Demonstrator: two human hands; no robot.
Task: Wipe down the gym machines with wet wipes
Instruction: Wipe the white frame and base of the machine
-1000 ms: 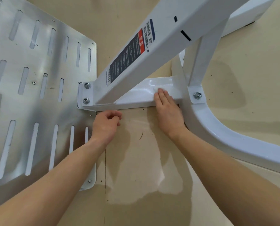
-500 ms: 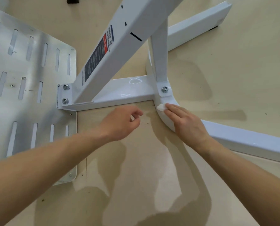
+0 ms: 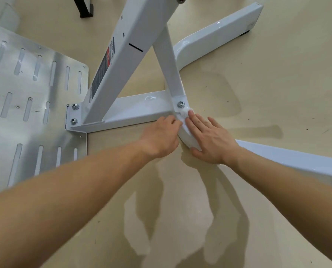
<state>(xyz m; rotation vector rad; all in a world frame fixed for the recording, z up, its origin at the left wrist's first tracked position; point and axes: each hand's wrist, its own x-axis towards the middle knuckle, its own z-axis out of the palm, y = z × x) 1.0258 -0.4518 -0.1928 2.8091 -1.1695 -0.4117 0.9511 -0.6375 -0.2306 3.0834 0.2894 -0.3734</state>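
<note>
A white gym machine frame (image 3: 134,113) stands on the floor, with a slanted beam, a low crossbar and a curved base leg. My right hand (image 3: 209,136) lies flat on the curved leg, fingers straight, pressing a white wet wipe (image 3: 184,114) just below a bolt (image 3: 181,104). My left hand (image 3: 160,136) is beside it at the joint of crossbar and leg, its curled fingertips touching the wipe's left edge. Most of the wipe is hidden under my fingers.
A slotted metal footplate (image 3: 31,105) lies on the left, bolted to the crossbar. A second white base leg (image 3: 219,35) runs off to the upper right. A black foot (image 3: 83,8) of another item stands at the top. Beige floor (image 3: 180,209) surrounds the frame.
My right hand slid the wipe from the crossbar rightwards onto the curved leg near the bolt. My left hand moved right from the footplate corner and now meets the wipe.
</note>
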